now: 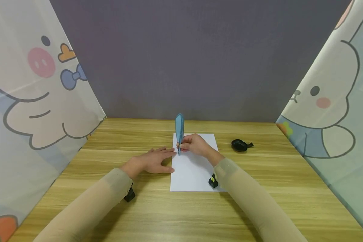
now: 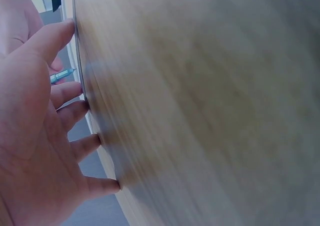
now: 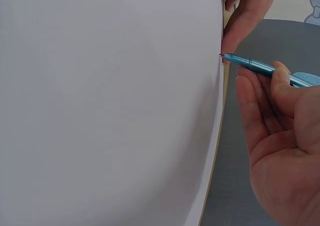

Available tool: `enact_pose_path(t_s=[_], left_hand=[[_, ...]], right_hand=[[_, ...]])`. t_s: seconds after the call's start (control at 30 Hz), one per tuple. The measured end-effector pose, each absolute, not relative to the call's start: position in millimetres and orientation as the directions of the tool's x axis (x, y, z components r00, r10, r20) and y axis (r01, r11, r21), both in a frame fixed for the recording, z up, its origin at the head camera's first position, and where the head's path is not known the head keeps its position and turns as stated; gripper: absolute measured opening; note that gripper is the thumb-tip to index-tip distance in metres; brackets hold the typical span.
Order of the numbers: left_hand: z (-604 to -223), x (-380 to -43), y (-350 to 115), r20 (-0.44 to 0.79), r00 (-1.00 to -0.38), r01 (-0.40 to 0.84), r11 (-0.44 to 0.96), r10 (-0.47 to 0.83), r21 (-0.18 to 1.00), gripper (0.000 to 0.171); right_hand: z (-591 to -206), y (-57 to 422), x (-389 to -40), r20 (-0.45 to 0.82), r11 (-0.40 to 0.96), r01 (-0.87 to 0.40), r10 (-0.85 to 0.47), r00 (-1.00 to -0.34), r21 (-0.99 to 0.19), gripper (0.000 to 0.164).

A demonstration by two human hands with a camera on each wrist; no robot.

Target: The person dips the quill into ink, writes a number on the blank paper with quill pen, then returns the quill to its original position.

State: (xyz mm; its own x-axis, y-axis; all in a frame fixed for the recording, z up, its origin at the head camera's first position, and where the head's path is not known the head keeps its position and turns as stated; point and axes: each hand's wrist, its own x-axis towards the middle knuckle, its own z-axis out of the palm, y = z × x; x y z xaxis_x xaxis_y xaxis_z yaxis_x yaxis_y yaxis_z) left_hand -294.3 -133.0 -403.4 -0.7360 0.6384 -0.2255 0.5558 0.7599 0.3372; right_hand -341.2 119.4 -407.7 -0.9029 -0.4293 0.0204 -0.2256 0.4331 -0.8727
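Note:
A blue feather-topped pen (image 1: 179, 127) stands nearly upright over the upper left part of a white sheet of paper (image 1: 190, 174). My right hand (image 1: 197, 145) pinches its barrel (image 3: 260, 66) between thumb and fingers. In the right wrist view the fine tip is right at the paper's surface. No marks show on the sheet. My left hand (image 1: 155, 162) lies palm down with spread, straight fingers, its fingertips at the sheet's left edge. The left wrist view shows those fingers (image 2: 86, 148) touching the surface, with the pen tip (image 2: 67, 73) beyond the thumb.
To the right of the paper, a small black oval object (image 1: 239, 145) with a short flared tail lies on the wooden table (image 1: 157, 215). A grey panel (image 1: 187, 60) rises behind the table. Cartoon-printed cloths (image 1: 329, 141) line both sides.

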Motion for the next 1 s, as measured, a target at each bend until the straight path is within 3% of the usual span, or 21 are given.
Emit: enact_pose_path(t_s=[1.0], left_hand=[[-404, -294, -134, -0.214, -0.741, 0.558, 0.761, 0.636, 0.331, 0.086]], right_hand=[[-404, 114, -322, -0.002, 0.429, -0.243, -0.496, -0.869, -0.870, 0.018]])
